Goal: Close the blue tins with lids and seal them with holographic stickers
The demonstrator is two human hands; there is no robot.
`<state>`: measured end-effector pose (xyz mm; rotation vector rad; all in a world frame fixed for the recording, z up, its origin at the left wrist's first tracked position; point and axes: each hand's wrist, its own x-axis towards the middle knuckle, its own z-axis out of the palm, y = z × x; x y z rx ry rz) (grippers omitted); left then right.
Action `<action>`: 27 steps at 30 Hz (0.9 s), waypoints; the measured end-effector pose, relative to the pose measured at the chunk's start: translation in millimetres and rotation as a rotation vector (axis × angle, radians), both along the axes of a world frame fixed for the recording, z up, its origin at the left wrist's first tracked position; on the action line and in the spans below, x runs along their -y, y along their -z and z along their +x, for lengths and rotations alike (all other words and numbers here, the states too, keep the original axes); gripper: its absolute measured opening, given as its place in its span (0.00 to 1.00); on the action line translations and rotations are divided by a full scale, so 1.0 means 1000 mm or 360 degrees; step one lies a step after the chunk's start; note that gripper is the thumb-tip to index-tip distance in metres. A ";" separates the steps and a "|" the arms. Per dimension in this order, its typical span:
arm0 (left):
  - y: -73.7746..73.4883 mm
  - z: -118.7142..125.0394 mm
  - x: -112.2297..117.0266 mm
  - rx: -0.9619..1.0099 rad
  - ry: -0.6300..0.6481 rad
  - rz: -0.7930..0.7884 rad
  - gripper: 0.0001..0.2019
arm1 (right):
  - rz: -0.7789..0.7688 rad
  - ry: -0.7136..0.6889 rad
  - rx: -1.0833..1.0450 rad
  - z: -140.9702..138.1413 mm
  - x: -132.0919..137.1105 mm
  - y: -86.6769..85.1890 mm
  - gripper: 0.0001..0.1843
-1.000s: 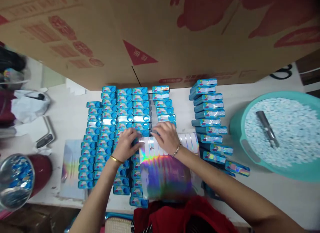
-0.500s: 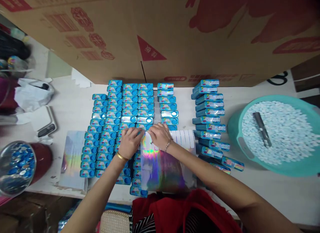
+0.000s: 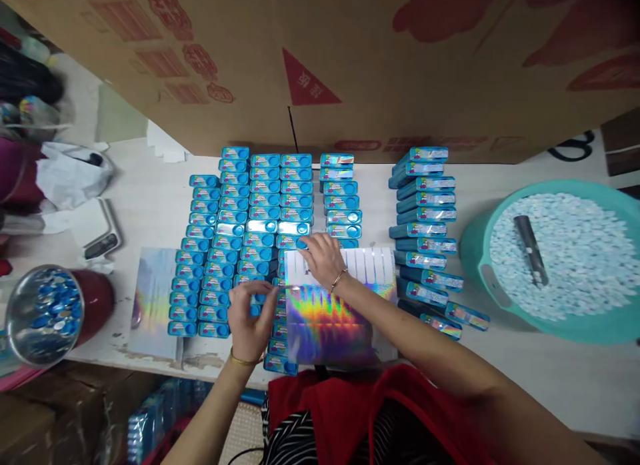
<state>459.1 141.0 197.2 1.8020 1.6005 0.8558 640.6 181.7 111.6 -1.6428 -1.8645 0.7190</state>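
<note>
Rows of small blue tins (image 3: 250, 218) lie flat on the white table (image 3: 150, 205). A shiny holographic sticker sheet (image 3: 327, 318) rests over the tins in front of me. My right hand (image 3: 320, 257) presses down on the sheet's upper white part, fingers flat. My left hand (image 3: 250, 312) is drawn back toward me, its fingertips pinched on a narrow holographic sticker strip (image 3: 280, 288) at the sheet's left edge. A second group of tins with stickers on them (image 3: 423, 232) leans in a column to the right.
A large cardboard box (image 3: 350, 65) stands along the back. A teal basin of small white pieces (image 3: 565, 258) with a metal scoop (image 3: 531, 250) sits at right. At left are a metal bowl of blue pieces (image 3: 43, 315), another holographic sheet (image 3: 153, 298) and a scale (image 3: 97, 232).
My left hand has pulled back from the sheet's top edge toward me, peeling a sticker strip off. My right hand stays on the sheet.
</note>
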 end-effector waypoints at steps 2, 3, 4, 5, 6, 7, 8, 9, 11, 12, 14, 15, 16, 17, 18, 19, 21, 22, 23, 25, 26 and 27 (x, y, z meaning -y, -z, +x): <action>-0.004 0.013 -0.012 0.0402 -0.0386 -0.0115 0.08 | 0.0075 0.0057 -0.0284 0.005 0.004 -0.012 0.25; -0.004 0.021 -0.020 0.0568 -0.0508 -0.0178 0.10 | 0.0086 0.0068 -0.0435 0.007 0.006 -0.019 0.27; -0.003 0.027 -0.028 0.0698 -0.0591 -0.0237 0.11 | 0.0080 0.0073 -0.0578 0.009 0.009 -0.027 0.29; -0.001 0.034 -0.036 0.0798 -0.0645 -0.0291 0.12 | 0.0061 0.0091 -0.0703 0.010 0.011 -0.034 0.29; 0.002 0.040 -0.042 0.0879 -0.0680 -0.0342 0.12 | 0.0038 0.0137 -0.0804 0.011 0.013 -0.039 0.28; 0.005 0.046 -0.048 0.0947 -0.0699 -0.0397 0.13 | 0.0009 0.0204 -0.0883 0.012 0.015 -0.043 0.26; 0.009 0.051 -0.052 0.1001 -0.0704 -0.0459 0.13 | -0.0033 0.0283 -0.0941 0.012 0.015 -0.045 0.23; 0.014 0.056 -0.056 0.1037 -0.0701 -0.0520 0.13 | -0.0080 0.0368 -0.0982 0.014 0.014 -0.045 0.20; 0.024 0.066 -0.064 0.1058 -0.0668 -0.0620 0.14 | -0.0151 0.0513 -0.1019 0.020 0.008 -0.042 0.18; 0.030 0.072 -0.069 0.1048 -0.0641 -0.0644 0.13 | -0.0155 0.0560 -0.1014 0.026 0.004 -0.039 0.17; 0.044 0.086 -0.083 0.0994 -0.0555 -0.0629 0.12 | -0.0087 0.0646 -0.0939 0.042 -0.010 -0.032 0.16; 0.050 0.094 -0.093 0.0944 -0.0498 -0.0581 0.11 | -0.0031 0.0684 -0.0875 0.052 -0.018 -0.029 0.15; 0.056 0.103 -0.103 0.0877 -0.0441 -0.0505 0.09 | 0.0019 0.0714 -0.0800 0.063 -0.026 -0.027 0.15; 0.062 0.113 -0.115 0.0794 -0.0393 -0.0407 0.08 | 0.0061 0.0738 -0.0722 0.073 -0.035 -0.024 0.14; 0.067 0.123 -0.127 0.0701 -0.0356 -0.0305 0.07 | 0.0090 0.0755 -0.0645 0.084 -0.044 -0.020 0.14; 0.070 0.132 -0.138 0.0607 -0.0330 -0.0214 0.06 | 0.0107 0.0764 -0.0574 0.093 -0.053 -0.017 0.14; 0.076 0.149 -0.158 0.0441 -0.0311 -0.0109 0.06 | 0.0109 0.0772 -0.0449 0.109 -0.069 -0.009 0.13; 0.077 0.156 -0.166 0.0369 -0.0309 -0.0097 0.06 | 0.0101 0.0778 -0.0393 0.115 -0.075 -0.005 0.13; 0.079 0.162 -0.171 0.0297 -0.0307 -0.0098 0.06 | 0.0091 0.0785 -0.0339 0.119 -0.080 0.000 0.13; 0.081 0.169 -0.178 0.0155 -0.0303 -0.0100 0.05 | 0.0073 0.0792 -0.0239 0.124 -0.087 0.008 0.12; 0.082 0.171 -0.179 0.0084 -0.0301 -0.0099 0.05 | 0.0070 0.0793 -0.0195 0.126 -0.089 0.012 0.12; 0.082 0.173 -0.180 0.0017 -0.0296 -0.0098 0.05 | 0.0070 0.0789 -0.0154 0.127 -0.090 0.016 0.11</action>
